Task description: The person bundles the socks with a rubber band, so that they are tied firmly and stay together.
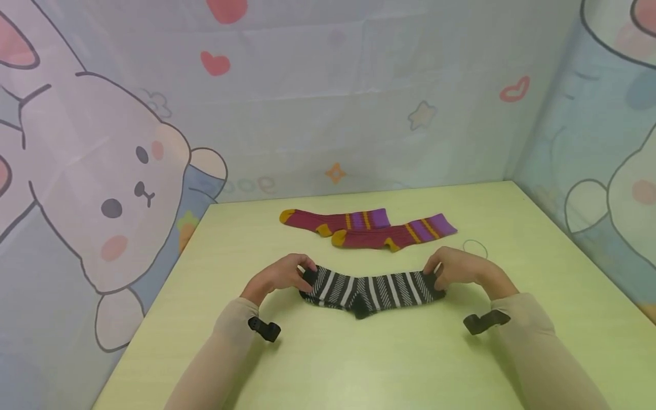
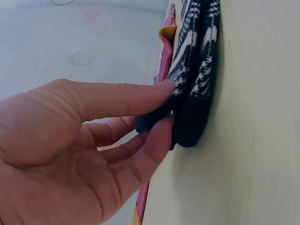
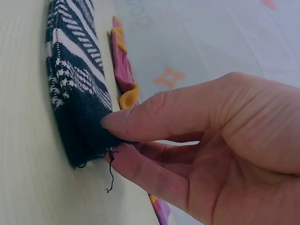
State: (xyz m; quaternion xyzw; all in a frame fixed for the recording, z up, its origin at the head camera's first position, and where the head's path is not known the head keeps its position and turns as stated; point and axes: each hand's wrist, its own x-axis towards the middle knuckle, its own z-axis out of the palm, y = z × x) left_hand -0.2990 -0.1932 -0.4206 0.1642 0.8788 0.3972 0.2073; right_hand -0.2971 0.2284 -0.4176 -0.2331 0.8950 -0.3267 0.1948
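A black sock with white stripes (image 1: 369,289) lies flat across the yellow-green table (image 1: 359,364), close to me. My left hand (image 1: 287,273) pinches its left end between thumb and fingers. In the left wrist view the fingertips (image 2: 161,119) clamp the dark tip of the black sock (image 2: 194,70). My right hand (image 1: 456,267) pinches the right end. The right wrist view shows thumb and fingertips (image 3: 117,124) holding the dark cuff of the black sock (image 3: 75,93), a loose thread hanging from it.
Two maroon socks (image 1: 369,228) with purple cuffs, orange stripes and mustard toes lie overlapping just behind the black one. A thin hair tie (image 1: 475,248) lies to their right. Cartoon-print fabric walls (image 1: 307,102) close in the table at the back and both sides.
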